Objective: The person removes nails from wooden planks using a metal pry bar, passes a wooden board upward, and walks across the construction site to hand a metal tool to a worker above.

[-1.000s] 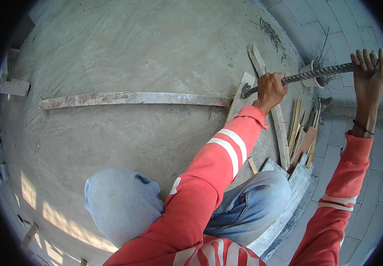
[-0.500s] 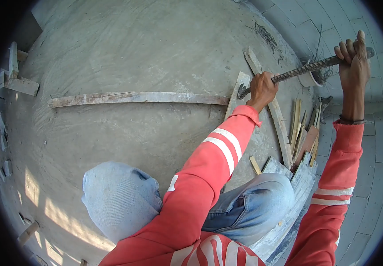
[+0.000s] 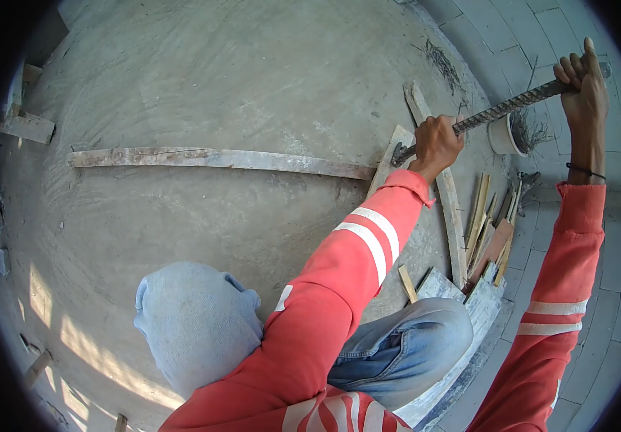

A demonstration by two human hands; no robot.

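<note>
My left hand (image 3: 438,144) is closed around the lower part of a ribbed steel pry bar (image 3: 506,108). Farther up, my right hand (image 3: 585,86) grips the bar near its upper end, thumb stretched along it. The bent lower end of the bar rests at or just over a short wooden board (image 3: 391,162); exact contact cannot be made out. A long wooden plank (image 3: 217,158) lies on the floor and meets that short board at its right end. Another narrow board (image 3: 451,212) runs under my left hand's side, past the bar.
A white bucket (image 3: 501,135) with wire scraps stands by the block wall (image 3: 584,252). Wood strips (image 3: 479,216) and a pale board (image 3: 461,345) lie right of my knee (image 3: 411,345). More timber (image 3: 28,127) is at far left on the concrete floor (image 3: 217,79).
My right hand has risen slightly, tilting the bar more steeply. My left hand keeps its grip, shifted a little right in the picture. The whole view has moved slightly.
</note>
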